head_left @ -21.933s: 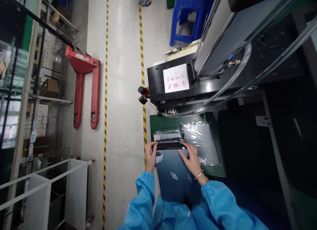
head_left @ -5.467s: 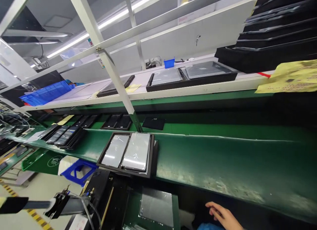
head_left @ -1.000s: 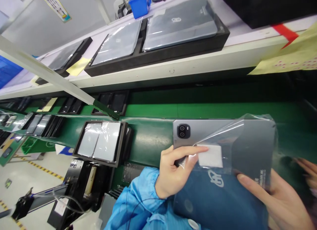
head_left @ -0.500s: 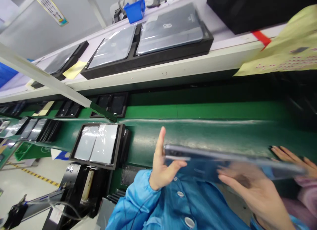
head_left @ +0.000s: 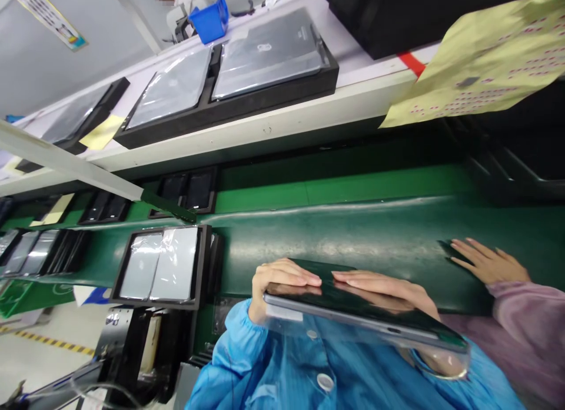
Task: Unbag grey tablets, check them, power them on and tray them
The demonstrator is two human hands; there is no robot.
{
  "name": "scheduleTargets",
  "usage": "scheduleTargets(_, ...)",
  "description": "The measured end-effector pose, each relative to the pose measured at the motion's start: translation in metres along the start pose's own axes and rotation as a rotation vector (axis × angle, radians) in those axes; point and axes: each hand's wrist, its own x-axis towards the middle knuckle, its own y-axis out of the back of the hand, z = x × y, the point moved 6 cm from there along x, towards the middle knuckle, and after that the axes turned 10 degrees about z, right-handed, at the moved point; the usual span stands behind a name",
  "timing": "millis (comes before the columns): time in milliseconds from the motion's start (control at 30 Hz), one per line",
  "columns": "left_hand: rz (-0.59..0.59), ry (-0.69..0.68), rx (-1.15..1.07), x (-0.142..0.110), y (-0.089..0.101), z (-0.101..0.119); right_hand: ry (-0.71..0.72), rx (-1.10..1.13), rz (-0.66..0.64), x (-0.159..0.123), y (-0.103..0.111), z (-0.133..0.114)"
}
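Observation:
A tablet [head_left: 366, 316] with a glossy dark screen is held tilted in front of my blue work coat. Clear plastic film hangs along its near edge, with a white strip at the left end. My left hand [head_left: 282, 275] grips the left end, its fingers laid over the screen and its thumb out of sight. From the right, my right hand [head_left: 392, 289] supports the tablet, fingers flat on the glass near the far edge and the palm partly hidden behind it.
A black tray [head_left: 203, 269] with two film-wrapped tablets lies left on the green bench [head_left: 335, 233]. Another person's hand [head_left: 489, 260], in a pink sleeve, rests on the bench at right. Above runs a white shelf [head_left: 273, 125] with trayed tablets; a yellow sheet [head_left: 477, 75] hangs there.
The tablet has turned from its back to its dark screen and come lower. My left fingers have folded over its edge. The other person's hand now shows fully; the view has shifted right.

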Motion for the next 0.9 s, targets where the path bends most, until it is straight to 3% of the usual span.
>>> scheduleTargets(133,-0.038,0.071,0.061,0.002,-0.006,0.003,0.016,-0.002,0.009,-0.002,0.0,-0.005)
scheduleTargets(300,0.046,0.228,0.125,-0.004,-0.01,0.006,0.066,0.003,0.038,0.0,0.004,-0.018)
scheduleTargets(467,0.011,0.261,0.177,-0.01,-0.009,0.007,0.132,-0.151,-0.155,-0.001,0.016,-0.023)
scheduleTargets(600,-0.233,0.15,0.435,0.0,-0.033,0.014,0.273,-0.416,-0.287,-0.005,0.021,-0.026)
scheduleTargets(667,-0.387,0.052,0.614,0.007,-0.05,0.019,0.392,-0.453,-0.28,-0.007,0.017,-0.035)
scheduleTargets(733,-0.429,-0.034,0.721,0.014,-0.058,0.027,0.456,-0.401,-0.237,-0.008,0.013,-0.044)
scheduleTargets(800,-0.317,-0.07,0.808,0.022,-0.048,0.039,0.385,-0.324,-0.146,-0.006,0.015,-0.045)
scheduleTargets(900,-0.011,-0.025,1.028,0.021,-0.004,0.055,0.191,-0.133,0.034,-0.005,0.031,-0.033)
